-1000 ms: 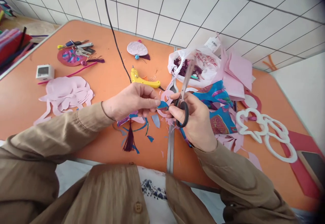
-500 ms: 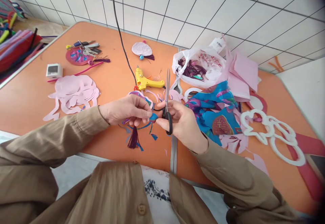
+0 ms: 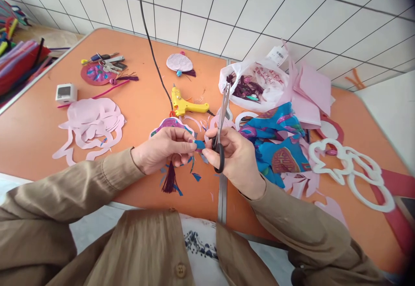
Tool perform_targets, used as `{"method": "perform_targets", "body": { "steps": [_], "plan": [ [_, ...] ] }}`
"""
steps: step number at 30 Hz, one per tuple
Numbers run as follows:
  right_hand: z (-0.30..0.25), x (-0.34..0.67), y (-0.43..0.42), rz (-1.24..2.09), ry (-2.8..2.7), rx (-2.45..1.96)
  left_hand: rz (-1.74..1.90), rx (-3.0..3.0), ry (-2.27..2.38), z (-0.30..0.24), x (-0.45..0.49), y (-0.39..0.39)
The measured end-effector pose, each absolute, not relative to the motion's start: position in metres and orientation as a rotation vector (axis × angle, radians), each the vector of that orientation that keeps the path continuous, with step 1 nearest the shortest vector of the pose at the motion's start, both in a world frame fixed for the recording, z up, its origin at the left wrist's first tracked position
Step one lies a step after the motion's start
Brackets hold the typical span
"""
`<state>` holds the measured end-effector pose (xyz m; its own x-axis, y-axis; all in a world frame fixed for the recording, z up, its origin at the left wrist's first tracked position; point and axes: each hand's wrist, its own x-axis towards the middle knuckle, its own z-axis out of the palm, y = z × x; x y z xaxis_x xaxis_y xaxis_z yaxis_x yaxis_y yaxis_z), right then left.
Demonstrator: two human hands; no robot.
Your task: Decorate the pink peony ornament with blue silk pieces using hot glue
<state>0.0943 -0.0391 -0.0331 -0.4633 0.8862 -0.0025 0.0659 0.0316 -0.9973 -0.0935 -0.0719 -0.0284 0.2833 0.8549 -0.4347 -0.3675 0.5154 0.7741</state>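
Observation:
My left hand pinches a small blue scrap of fabric between thumb and fingertips. My right hand grips black-handled scissors, blades pointing up and away, and its fingertips also touch the blue scrap. Both hands hover over the orange table near its front edge. Beneath the left hand lies a pink and blue cut-out piece with a dark purple tassel and blue offcuts around it.
A yellow glue gun with a black cord lies behind my hands. Pink paper cut-outs lie at left, blue patterned fabric and white foam outlines at right, a white plastic bag and keys further back.
The scissors tilted from leaning right to upright, then slightly right again. Both hands dropped a little toward me while keeping hold of the blue scrap.

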Motion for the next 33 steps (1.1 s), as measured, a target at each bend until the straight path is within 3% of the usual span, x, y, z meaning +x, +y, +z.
{"method": "perform_targets", "body": {
  "steps": [18, 33],
  "plan": [
    [-0.035, 0.094, -0.038, 1.473, -1.649, -0.993, 1.078, 0.518, 0.86, -0.035, -0.087, -0.075],
    [-0.044, 0.113, -0.033, 1.688, -1.832, -0.672, 1.2, 0.495, 0.777, -0.019, -0.09, -0.05]
  ]
}}
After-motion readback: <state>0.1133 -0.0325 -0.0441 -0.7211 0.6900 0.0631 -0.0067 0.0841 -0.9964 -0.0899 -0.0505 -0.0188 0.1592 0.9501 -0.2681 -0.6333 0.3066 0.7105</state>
